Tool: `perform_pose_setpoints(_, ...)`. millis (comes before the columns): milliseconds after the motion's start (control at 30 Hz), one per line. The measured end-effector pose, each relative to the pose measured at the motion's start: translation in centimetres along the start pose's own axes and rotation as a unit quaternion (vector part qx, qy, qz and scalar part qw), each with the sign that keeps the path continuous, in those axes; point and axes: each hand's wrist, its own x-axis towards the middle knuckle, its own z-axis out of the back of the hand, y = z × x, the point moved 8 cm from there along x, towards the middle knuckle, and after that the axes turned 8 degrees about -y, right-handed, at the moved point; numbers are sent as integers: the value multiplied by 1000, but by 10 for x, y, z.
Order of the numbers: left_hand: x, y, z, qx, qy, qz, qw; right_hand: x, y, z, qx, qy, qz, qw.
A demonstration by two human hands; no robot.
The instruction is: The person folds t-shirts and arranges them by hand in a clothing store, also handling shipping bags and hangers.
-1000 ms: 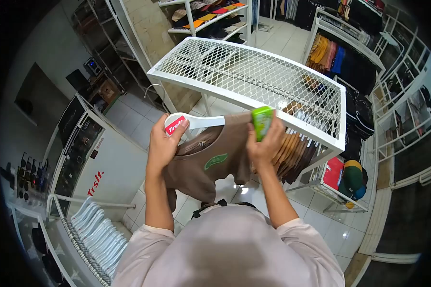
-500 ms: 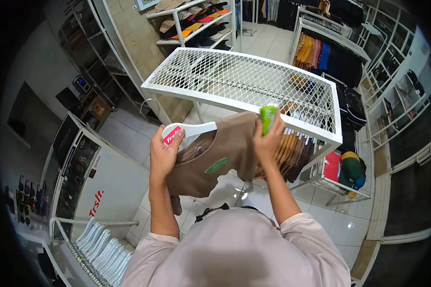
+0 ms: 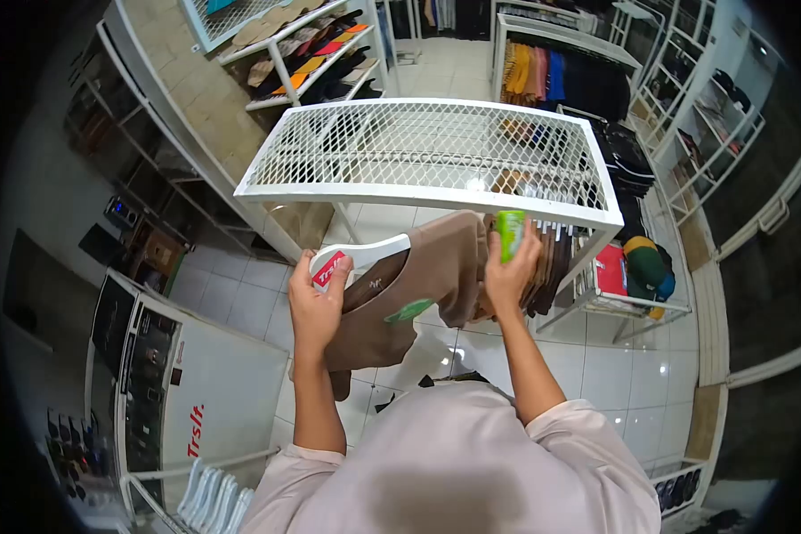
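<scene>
In my left hand, which is closed, is the middle of a white hanger with a red label. From it hangs a brown T-shirt with a green oval print on the chest, one hanger arm showing in the neck opening. My right hand is closed around a small bright green object with pale lettering, whose kind I cannot make out. That hand is at the shirt's shoulder side; whether it also grips the fabric is hidden.
A white rack with a mesh top stands just ahead, with brown garments hanging under its right end. Caps line a shelf behind. A white cabinet and white hangers are at left. Folded stock and caps sit right.
The view has turned slightly. Both hands appear a little lower and further right, with the shirt on its hanger. The green object now stands more upright in my right hand.
</scene>
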Motion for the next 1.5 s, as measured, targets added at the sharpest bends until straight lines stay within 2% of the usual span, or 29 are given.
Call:
perform_pose_setpoints(67,3,3,-2,-6,4,-14,1000,4,7,30,-12,-108,41,993)
perform_pose_setpoints(100,3,3,-7,-24,13,-15,1000,5,20,37,-18,-113,44,992)
perform_pose_setpoints(167,-1,-1,-16,-43,32,-14,998,-11,75,29,48,11,128,991)
perform_pose_setpoints(233,-4,-10,-31,-38,79,2,996,-28,95,21,69,72,187,977)
perform_pose_setpoints(267,-5,-6,-36,-26,116,8,993,-29,94,20,39,63,221,972)
perform_pose_setpoints(300,-4,-8,-37,-29,121,4,992,-24,81,17,35,58,221,973)
perform_pose_setpoints(367,-7,-13,-39,-69,144,-1,987,-6,18,27,-35,-31,80,996)
perform_pose_setpoints(400,-6,-14,-37,-55,153,-43,986,-4,-20,32,-73,-35,3,997)
perform_pose_setpoints(433,-7,-12,-37,-58,154,-40,986,1,-39,42,-110,-40,-73,990)
perform_pose_setpoints(467,-10,-9,-41,-68,180,-30,981,2,-44,56,-86,-67,-74,991)
perform_pose_setpoints(500,-12,-7,-47,-79,206,-22,975,7,-21,68,-63,-77,-41,994)
perform_pose_setpoints(533,-14,-2,-52,-66,219,-58,972,11,4,72,-45,-59,-11,997)
perform_pose_setpoints(567,-15,-4,-54,-68,222,-54,971,9,28,74,-28,-40,15,999)
perform_pose_setpoints(633,-21,-26,-64,49,238,-187,952,1,74,64,10,53,90,994)
perform_pose_setpoints(667,-26,-28,-67,27,227,-184,956,-8,80,57,20,95,115,989)
perform_pose_setpoints(700,-27,-28,-67,25,233,-188,954,-12,85,54,4,97,181,979)
perform_pose_setpoints(767,-32,-35,-66,62,244,-265,931,-6,35,55,-26,78,100,992)
perform_pose_setpoints(833,-32,-32,-63,73,242,-280,926,4,-43,70,-122,14,4,992)
perform_pose_setpoints(867,-34,-32,-60,84,234,-312,917,4,-65,84,-175,1,-23,984)
perform_pose_setpoints(900,-34,-35,-59,93,222,-346,907,7,-68,98,-171,-15,-44,984)
perform_pose_setpoints(967,-38,-36,-64,107,222,-368,897,16,-28,109,-120,-23,-14,992)
perform_pose_setpoints(1067,-52,-42,-76,85,207,-446,867,18,56,92,13,60,64,996)
perform_pose_setpoints(1100,-54,-43,-81,84,213,-450,864,14,69,82,27,101,95,990)
perform_pose_setpoints(1167,-58,-49,-82,92,195,-495,842,18,74,73,11,101,163,981)
perform_pose_setpoints(1233,-58,-47,-78,113,177,-521,827,36,28,78,-20,58,103,993)
perform_pose_setpoints(1300,-58,-44,-74,136,163,-535,818,51,-15,90,-119,20,-1,993)
perform_pose_setpoints(1367,-54,-42,-75,133,152,-540,817,54,-25,104,-101,-5,-26,995)
perform_pose_setpoints(1400,-53,-40,-78,139,152,-544,813,59,-9,108,-101,-5,-23,995)
perform_pose_setpoints(1500,-57,-41,-84,148,165,-555,802,45,65,89,7,94,92,991)
